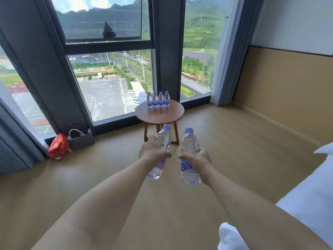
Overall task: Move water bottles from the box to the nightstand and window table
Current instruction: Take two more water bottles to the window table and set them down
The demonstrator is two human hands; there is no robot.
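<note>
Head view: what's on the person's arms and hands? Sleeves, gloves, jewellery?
Nothing worn that shows. Left hand and right hand are ungloved, with no rings, watch or bands visible. Both forearms are unsleeved up to the frame edge.

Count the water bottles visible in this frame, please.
6. Four stand in a row at the far edge of the round window table; the left hand grips one, the right hand another. None seems hidden.
</note>
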